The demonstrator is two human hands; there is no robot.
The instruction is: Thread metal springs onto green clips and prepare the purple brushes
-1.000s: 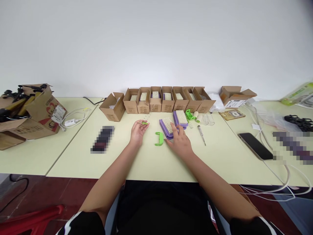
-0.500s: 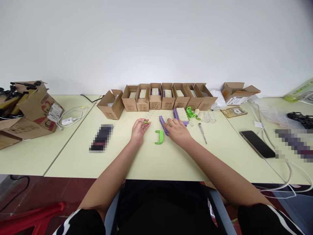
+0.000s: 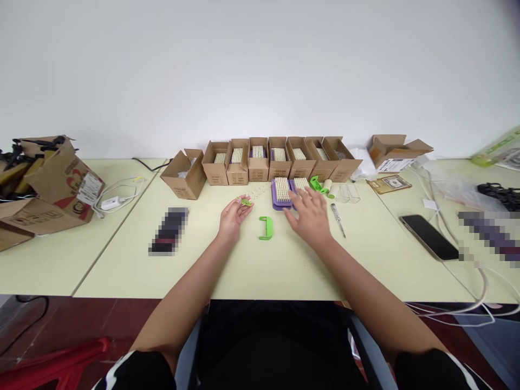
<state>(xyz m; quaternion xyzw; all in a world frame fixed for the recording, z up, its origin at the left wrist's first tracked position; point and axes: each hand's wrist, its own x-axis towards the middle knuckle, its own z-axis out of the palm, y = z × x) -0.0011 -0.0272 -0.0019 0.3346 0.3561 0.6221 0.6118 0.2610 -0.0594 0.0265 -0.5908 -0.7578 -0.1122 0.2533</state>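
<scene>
My left hand (image 3: 232,216) rests palm up on the pale table (image 3: 252,265), its fingers curled round a small green plastic piece (image 3: 245,202). My right hand (image 3: 311,214) hovers open with fingers spread, just in front of two purple brushes with cream bristles (image 3: 282,192), and holds nothing. A green C-shaped handle (image 3: 265,228) lies on the table between my hands. Behind the brushes are another green part (image 3: 315,186) and two small cream rollers (image 3: 328,189). A small screwdriver (image 3: 337,218) lies to the right of my right hand.
A row of open cardboard boxes (image 3: 268,161) holding brushes lines the wall. A larger box (image 3: 40,184) and a white charger (image 3: 109,202) are at the left. A black phone (image 3: 428,237), white cables (image 3: 467,303) and another open box (image 3: 394,154) are at the right.
My right hand pushed the near purple brush back beside the other one, then let go and opened. My left hand shifted slightly forward with the green piece.
</scene>
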